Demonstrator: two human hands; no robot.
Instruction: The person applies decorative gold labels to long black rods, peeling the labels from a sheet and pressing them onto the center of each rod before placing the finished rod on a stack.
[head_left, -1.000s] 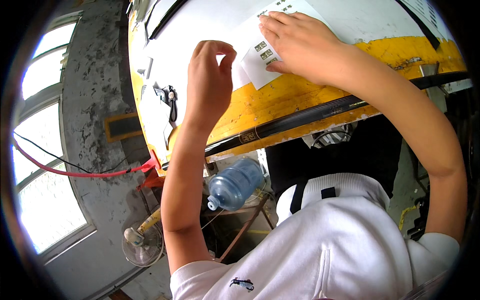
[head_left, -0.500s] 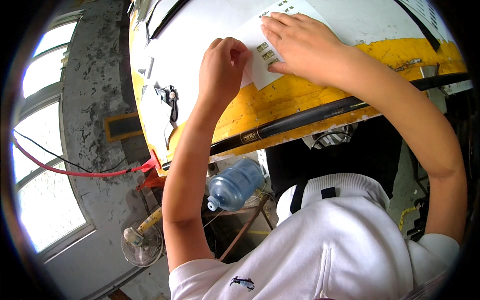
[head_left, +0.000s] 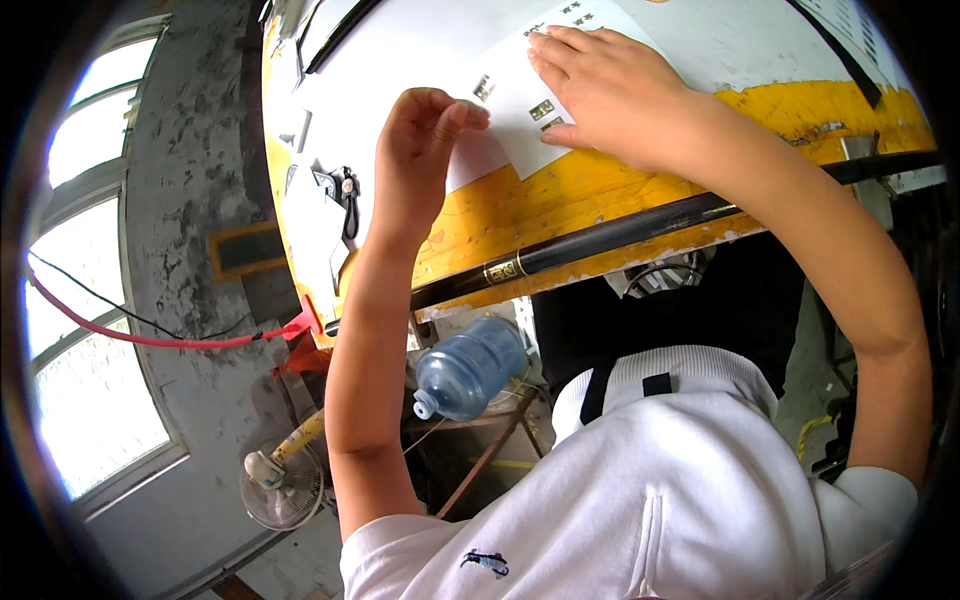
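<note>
My left hand (head_left: pixel 418 150) is pinched, thumb against fingers, beside the left edge of a white sticker sheet (head_left: pixel 515 140). A small gold-and-dark sticker (head_left: pixel 484 87) stands out just beyond its fingertips, apart from the others and tilted. It appears held at its lower end, though the grip itself is hard to make out. My right hand (head_left: pixel 625 100) lies flat over the sheet, fingers stretched out, pressing it to the table. Two more gold stickers (head_left: pixel 541 110) show beside its thumb. Small dark figures (head_left: pixel 578 13) sit at the sheet's far end. The palm hides the sheet's middle.
A long black rod (head_left: pixel 600 238) lies along the near edge of the yellow-edged table (head_left: pixel 530 210). At the left are a black strap with a bead (head_left: pixel 349 195) and papers. Below stand a blue water bottle (head_left: pixel 470 368) and a fan (head_left: pixel 285 485).
My left hand has drawn back left from the sheet. One gold sticker has left the row by my right thumb and now shows near the left fingertips. My right hand stays in place.
</note>
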